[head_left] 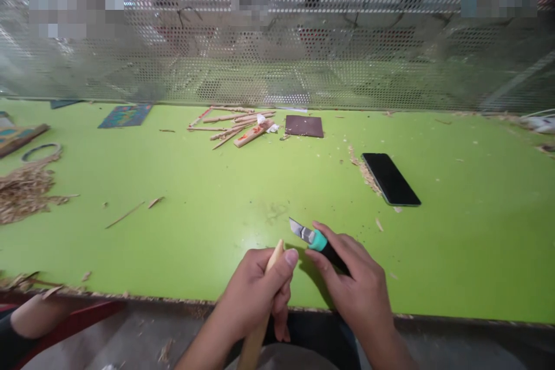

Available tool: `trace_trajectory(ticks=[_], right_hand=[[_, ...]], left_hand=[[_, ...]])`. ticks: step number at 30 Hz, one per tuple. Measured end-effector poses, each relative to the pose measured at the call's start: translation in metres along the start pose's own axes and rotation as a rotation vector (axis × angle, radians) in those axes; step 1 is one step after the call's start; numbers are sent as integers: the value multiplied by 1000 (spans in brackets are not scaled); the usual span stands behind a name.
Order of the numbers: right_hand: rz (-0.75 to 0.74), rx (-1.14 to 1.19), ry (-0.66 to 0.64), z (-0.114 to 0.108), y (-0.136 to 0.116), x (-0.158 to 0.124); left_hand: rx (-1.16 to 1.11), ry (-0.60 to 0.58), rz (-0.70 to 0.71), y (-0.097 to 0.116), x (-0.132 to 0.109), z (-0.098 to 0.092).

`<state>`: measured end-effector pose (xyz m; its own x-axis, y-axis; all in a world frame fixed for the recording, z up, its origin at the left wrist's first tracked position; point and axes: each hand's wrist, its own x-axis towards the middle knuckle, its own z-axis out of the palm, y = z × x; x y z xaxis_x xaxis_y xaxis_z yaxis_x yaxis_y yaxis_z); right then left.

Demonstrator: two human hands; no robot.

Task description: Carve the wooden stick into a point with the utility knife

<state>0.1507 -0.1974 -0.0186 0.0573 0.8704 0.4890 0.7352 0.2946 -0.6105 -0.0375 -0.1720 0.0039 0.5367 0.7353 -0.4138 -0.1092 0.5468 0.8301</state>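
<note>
My left hand (255,292) is wrapped round a pale wooden stick (276,253), whose tip pokes up past my thumb at the near edge of the green table (217,196). My right hand (351,283) grips a utility knife (313,238) with a teal collar and black handle. Its bare blade points up and to the left, just right of the stick's tip. The stick's lower end (251,347) runs down below the table edge toward my lap.
A black phone (391,178) lies flat to the right. At the back lie a bundle of wooden sticks (234,124) and a dark brown sheet (304,126). A heap of shavings (23,191) sits at the left. A perforated metal screen (277,58) closes the far side.
</note>
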Motion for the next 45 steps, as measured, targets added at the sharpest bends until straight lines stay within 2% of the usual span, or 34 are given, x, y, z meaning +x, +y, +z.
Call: trace_trajectory(ticks=[6,15,21,28,33,39,45], right_hand=[[-17,25,-33,-1,0,-1],[-156,63,-164,0,5,0],[-166,28,-174,-2,2,0],[-126,-27,-130,0,3,-7],[-82,-25,-126,0,1,-10],[33,-1,56,-2,-2,-3],[32,4,19,-2,-3,-1]], left_hand=[[5,-17,7,0,0,-2],[35,-3,3,0,-1,-2],[82,74,11,-1,-1,3],[146,176,31,2,-2,11],[166,185,8,4,-1,13],[217,250,23,-2,-2,17],[298,210,99,3,-6,13]])
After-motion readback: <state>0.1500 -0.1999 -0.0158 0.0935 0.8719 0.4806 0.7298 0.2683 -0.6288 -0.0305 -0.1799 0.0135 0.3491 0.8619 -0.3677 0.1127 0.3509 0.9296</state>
